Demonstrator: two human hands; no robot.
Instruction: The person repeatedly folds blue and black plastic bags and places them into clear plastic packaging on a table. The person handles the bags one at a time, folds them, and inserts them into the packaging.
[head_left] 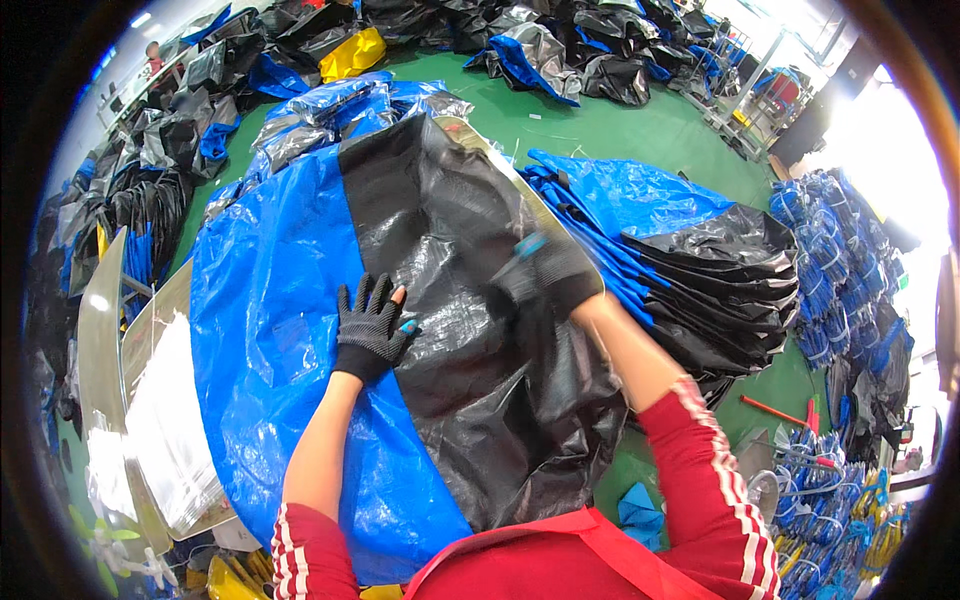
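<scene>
A large blue and black plastic tarp bag [277, 330] lies spread in front of me, its blue part on the left and its glossy, creased black part on the right. My left hand [370, 325], in a dark dotted glove, rests on it near the colour seam. Its fingers are spread, the palm is down, and nothing is held. Over the right edge of the black part is my right hand [545, 270], also gloved. Motion smears its fingers, so whether it touches or grips the bag cannot be made out.
A folded stack of blue and black bags [700, 260] stands at the right. Beyond my bag sits a bundle of blue and grey bags [340, 105]. Tied blue bundles [825, 260] line the far right. A red-handled tool [775, 410] lies on the green floor [450, 75].
</scene>
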